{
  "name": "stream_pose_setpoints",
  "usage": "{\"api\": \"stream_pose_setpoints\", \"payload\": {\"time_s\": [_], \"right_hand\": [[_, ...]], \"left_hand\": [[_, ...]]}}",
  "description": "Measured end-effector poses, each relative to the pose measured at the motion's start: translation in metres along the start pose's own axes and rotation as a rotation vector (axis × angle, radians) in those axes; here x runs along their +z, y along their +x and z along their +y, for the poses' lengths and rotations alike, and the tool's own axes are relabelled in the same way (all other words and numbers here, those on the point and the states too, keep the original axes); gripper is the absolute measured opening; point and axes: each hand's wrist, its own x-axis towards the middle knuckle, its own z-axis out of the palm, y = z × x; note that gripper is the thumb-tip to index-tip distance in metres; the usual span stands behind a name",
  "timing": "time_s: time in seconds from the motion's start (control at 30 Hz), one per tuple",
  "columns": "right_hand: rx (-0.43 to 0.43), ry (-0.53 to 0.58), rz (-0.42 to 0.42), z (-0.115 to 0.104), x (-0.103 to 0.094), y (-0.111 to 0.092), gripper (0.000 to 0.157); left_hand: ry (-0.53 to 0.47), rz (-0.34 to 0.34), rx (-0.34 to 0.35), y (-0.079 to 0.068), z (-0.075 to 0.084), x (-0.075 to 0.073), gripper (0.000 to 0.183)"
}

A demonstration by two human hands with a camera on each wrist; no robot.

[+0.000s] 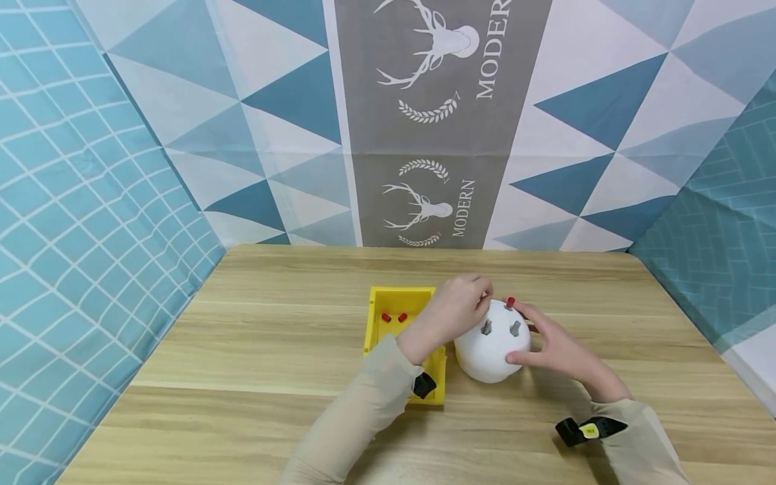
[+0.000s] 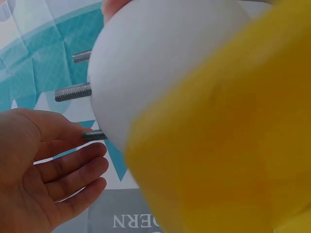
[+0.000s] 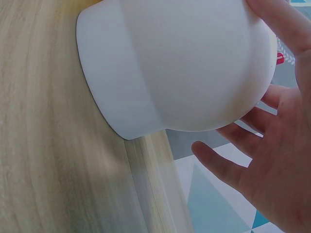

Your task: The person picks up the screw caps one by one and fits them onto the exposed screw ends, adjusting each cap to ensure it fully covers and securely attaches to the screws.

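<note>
A white dome [image 1: 485, 360] with a wider base stands on the table, its top set with threaded metal bolts. One bolt carries a red cap [image 1: 510, 302]; two others, including a bare bolt [image 1: 487, 328], show uncovered metal. My left hand [image 1: 455, 306] reaches over from the left. In the left wrist view its thumb and forefinger pinch the end of a bolt [image 2: 95, 135]; whether a cap sits between the fingertips is hidden. My right hand [image 1: 554, 347] grips the dome's right side, thumb at the front and fingers behind, also seen in the right wrist view.
Left of the dome stands a yellow divided box [image 1: 371, 323], partly hidden under my left forearm. Two small red caps [image 1: 386, 317] lie in its far compartment. The wooden table [image 1: 242, 350] meets a patterned cloth backdrop [image 1: 418, 148] at its far edge.
</note>
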Motion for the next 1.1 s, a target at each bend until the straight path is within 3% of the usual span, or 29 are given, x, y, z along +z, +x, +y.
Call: {"api": "stream_pose_setpoints", "payload": {"time_s": [0.33, 0.67, 0.97, 1.1], "right_hand": [[0.004, -0.016, 0.010, 0.001, 0.001, 0.001, 0.088], [-0.014, -0.045, 0.027, -0.001, 0.000, 0.001, 0.089], [0.000, -0.038, 0.032, -0.001, 0.001, 0.000, 0.090], [0.006, -0.042, 0.032, -0.002, 0.001, 0.000, 0.090]], "left_hand": [[-0.003, -0.039, -0.038, -0.012, -0.008, -0.003, 0.011], [0.096, 0.007, 0.000, -0.029, -0.021, -0.009, 0.010], [0.141, 0.005, -0.023, -0.047, -0.041, -0.011, 0.009], [0.105, -0.002, -0.042, -0.052, -0.046, -0.016, 0.007]]}}
